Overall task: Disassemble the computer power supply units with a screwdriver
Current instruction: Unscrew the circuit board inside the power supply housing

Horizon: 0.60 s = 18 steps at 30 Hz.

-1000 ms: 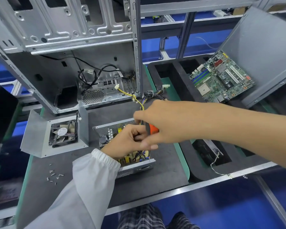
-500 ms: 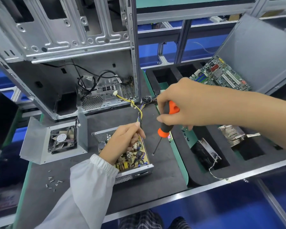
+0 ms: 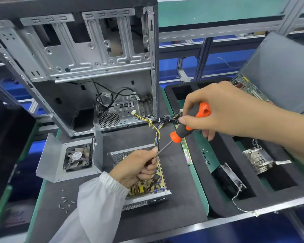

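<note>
Orange and black, the screwdriver [image 3: 188, 125] sits in the right hand [image 3: 223, 111], fingers wrapped round the handle, and it's slanting hard: handle up and to the right, shaft running down and to the left. Follow that long axis and it lands right at the left hand [image 3: 139, 165]. The tip meets that hand's thumb and forefinger, which look to be pinching at it, though whether they're steadying the blade or taking something off it is too small to tell.

Below that pinch lies the supply [image 3: 140, 178], lid off, board exposed, mesh wall on its far edge. The left hand rests right on top of it with its lower fingers curled over the parts, so that's clearly the nearer hand; the right is well up and off to the right, only the shaft bridging the gap. The supply's long side runs away from the person, roughly in line with the left forearm.

My read: the tip has to drop down and slightly toward the person from here to find a board screw, and the shaft needs to come much nearer upright first. The wires [image 3: 156, 132] trail off the supply's far corner, just under the shaft, a possible snag.
</note>
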Available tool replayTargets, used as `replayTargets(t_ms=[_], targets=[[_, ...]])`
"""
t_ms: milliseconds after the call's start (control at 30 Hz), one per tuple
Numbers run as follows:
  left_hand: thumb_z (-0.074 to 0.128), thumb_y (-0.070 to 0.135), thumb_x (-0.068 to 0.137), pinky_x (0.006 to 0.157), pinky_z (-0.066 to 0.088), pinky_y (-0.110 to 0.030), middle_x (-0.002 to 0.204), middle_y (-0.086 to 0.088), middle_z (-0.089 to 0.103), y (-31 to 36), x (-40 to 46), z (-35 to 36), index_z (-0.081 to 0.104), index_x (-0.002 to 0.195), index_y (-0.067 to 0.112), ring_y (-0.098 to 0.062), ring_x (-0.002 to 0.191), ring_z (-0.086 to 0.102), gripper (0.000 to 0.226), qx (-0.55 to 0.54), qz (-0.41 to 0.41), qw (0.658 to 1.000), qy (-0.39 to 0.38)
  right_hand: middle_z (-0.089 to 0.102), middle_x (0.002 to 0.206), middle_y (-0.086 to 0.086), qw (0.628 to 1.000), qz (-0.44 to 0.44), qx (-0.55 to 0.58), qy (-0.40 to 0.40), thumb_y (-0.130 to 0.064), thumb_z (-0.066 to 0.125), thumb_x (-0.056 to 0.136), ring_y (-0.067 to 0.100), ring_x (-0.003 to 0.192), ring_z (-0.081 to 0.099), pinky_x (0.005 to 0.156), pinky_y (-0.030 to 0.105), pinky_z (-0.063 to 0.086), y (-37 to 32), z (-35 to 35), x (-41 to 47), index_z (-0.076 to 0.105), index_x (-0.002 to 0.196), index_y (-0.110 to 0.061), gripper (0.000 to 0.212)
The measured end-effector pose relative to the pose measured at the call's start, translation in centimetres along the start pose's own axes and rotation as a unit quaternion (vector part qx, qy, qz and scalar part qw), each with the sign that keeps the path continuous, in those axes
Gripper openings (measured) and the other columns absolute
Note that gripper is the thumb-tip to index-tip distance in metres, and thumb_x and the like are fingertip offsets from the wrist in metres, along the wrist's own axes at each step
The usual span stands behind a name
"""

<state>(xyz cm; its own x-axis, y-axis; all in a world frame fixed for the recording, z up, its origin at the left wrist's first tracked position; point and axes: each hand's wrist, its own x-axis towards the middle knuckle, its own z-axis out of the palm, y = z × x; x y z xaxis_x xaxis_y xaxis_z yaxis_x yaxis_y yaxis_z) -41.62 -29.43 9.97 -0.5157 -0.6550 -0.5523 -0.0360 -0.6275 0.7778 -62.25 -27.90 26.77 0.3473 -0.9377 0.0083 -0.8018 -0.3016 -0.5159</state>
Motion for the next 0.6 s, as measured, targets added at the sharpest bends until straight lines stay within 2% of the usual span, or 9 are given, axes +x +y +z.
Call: replayTargets(t_ms=[67,167,267,333,400,467,500,567,600], targets=[[0.039,0.026,0.105,0.031,0.016,-0.012,0.049,0.002,0.034,0.6,-0.3,-0.8,0.045,0.068,0.010,-0.003,0.035,0.020,0.041,0.022,0.020,0.999,0.013,0.063,0.047,-0.009,1.000,0.004,-0.002,0.005,-0.034,0.065,0.084,0.003,0.042,0.062,0.058,0.015,0.049,0.1,0.3,0.2,0.062,0.077,-0.026,0.011],[0.042,0.016,0.104,0.034,0.019,-0.013,0.051,0.002,0.037,1.6,-0.8,-2.0,0.057,0.082,-0.001,-0.004,0.037,0.023,0.031,0.099,0.051,0.993,0.043,0.062,0.045,-0.010,1.000,0.006,0.009,0.025,-0.033,0.066,0.084,0.003,0.040,0.061,0.051,0.008,0.044,0.2,0.1,0.5,0.062,0.075,-0.026,0.012],[0.042,0.001,0.102,0.037,0.025,-0.014,0.055,0.000,0.044,2.6,-1.0,-2.9,0.061,0.093,-0.007,-0.005,0.042,0.031,0.022,0.118,0.065,0.989,0.067,0.061,0.044,-0.010,0.999,0.014,0.017,0.036,-0.035,0.066,0.083,0.004,0.039,0.061,0.045,0.005,0.039,0.6,-0.4,0.7,0.062,0.074,-0.025,0.014],[0.041,-0.009,0.099,0.039,0.029,-0.014,0.057,-0.002,0.049,3.9,-0.6,-3.2,0.063,0.097,-0.008,-0.006,0.044,0.037,0.023,0.114,0.073,0.986,0.095,0.061,0.043,-0.008,0.999,0.030,0.009,0.030,-0.036,0.065,0.082,0.004,0.038,0.060,0.040,0.007,0.038,1.2,-0.4,0.8,0.062,0.073,-0.025,0.014],[0.043,-0.012,0.094,0.039,0.029,-0.017,0.057,-0.003,0.049,5.5,0.6,-3.3,0.066,0.093,-0.009,-0.008,0.044,0.037,0.022,0.130,0.061,0.980,0.139,0.062,0.045,-0.007,0.999,0.050,-0.008,0.020,-0.036,0.066,0.083,0.005,0.038,0.060,0.043,0.014,0.046,1.9,0.1,0.7,0.061,0.074,-0.025,0.015],[0.051,-0.001,0.093,0.042,0.024,-0.021,0.056,-0.001,0.040,6.8,2.2,-3.1,0.069,0.076,-0.004,-0.010,0.045,0.029,0.025,0.177,0.024,0.967,0.182,0.062,0.046,-0.011,0.997,0.066,-0.027,0.009,-0.036,0.065,0.084,0.005,0.038,0.060,0.048,0.020,0.052,2.4,1.0,0.4,0.060,0.074,-0.024,0.016],[0.053,0.012,0.095,0.046,0.022,-0.023,0.053,0.002,0.035,7.1,3.0,-2.9,0.069,0.068,0.001,-0.011,0.046,0.026,0.034,0.231,0.008,0.954,0.190,0.061,0.047,-0.013,0.997,0.068,-0.034,0.008,-0.036,0.065,0.084,0.005,0.037,0.059,0.048,0.019,0.051,2.6,1.4,0.3,0.060,0.074,-0.024,0.016],[0.052,0.050,0.094,0.049,0.020,-0.026,0.040,0.010,0.031,7.1,4.0,-2.5,0.064,0.059,0.011,-0.011,0.040,0.028,0.054,0.398,-0.009,0.902,0.164,0.057,0.045,-0.006,0.996,0.068,-0.059,0.016,-0.037,0.065,0.084,0.004,0.039,0.056,0.047,0.017,0.047,2.9,2.0,0.1,0.061,0.073,-0.023,0.018],[0.055,0.065,0.086,0.048,0.019,-0.026,0.035,0.011,0.026,6.9,4.5,-2.2,0.052,0.051,0.015,-0.009,0.036,0.027,0.062,0.471,-0.010,0.872,0.134,0.054,0.047,-0.006,0.995,0.068,-0.076,0.021,-0.037,0.066,0.084,0.003,0.045,0.057,0.050,0.018,0.046,3.1,2.4,-0.1,0.061,0.074,-0.022,0.018]])
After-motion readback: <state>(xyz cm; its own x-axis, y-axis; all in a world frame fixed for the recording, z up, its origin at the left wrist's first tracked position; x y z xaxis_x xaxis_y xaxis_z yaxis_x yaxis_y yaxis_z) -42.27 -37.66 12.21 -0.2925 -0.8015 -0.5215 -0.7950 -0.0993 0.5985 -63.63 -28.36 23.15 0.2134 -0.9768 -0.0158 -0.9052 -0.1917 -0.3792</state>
